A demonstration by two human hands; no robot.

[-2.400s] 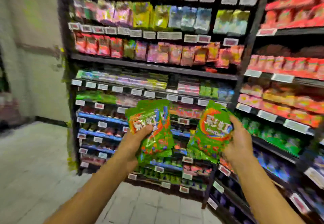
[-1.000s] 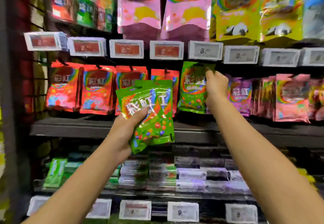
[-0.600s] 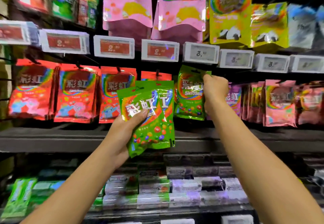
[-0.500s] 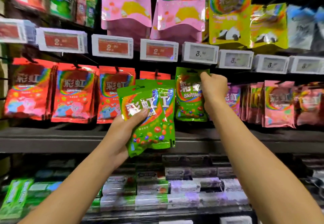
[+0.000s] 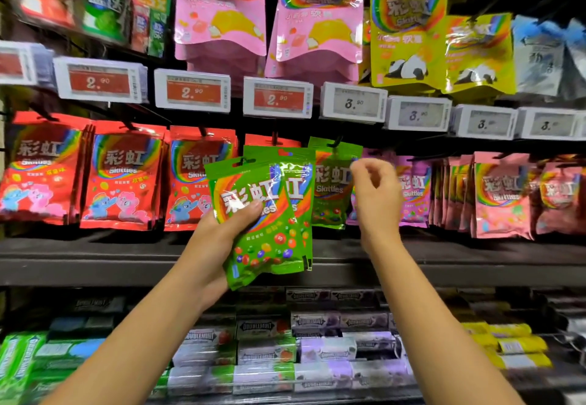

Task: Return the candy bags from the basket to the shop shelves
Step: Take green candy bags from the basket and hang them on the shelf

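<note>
My left hand (image 5: pixel 218 236) grips two green Skittles bags (image 5: pixel 269 214), fanned one behind the other, in front of the middle row of the shelf. A third green Skittles bag (image 5: pixel 333 189) hangs from a peg (image 5: pixel 336 142) just behind and to the right of them. My right hand (image 5: pixel 377 195) is beside that hanging bag's right edge, a little off it, with fingers loosely curled and nothing in them. The basket is not in view.
Red Skittles bags (image 5: pixel 123 176) hang to the left of the green one, purple bags (image 5: pixel 412 192) and pink bags (image 5: pixel 501 195) to the right. Price tags (image 5: pixel 353 102) run above the row. A dark shelf ledge (image 5: pixel 95 262) runs below, with gum boxes (image 5: pixel 266 350) underneath.
My right hand hung the green bag on the peg, let go of it and drew back slightly. My left hand kept its two bags in about the same place.
</note>
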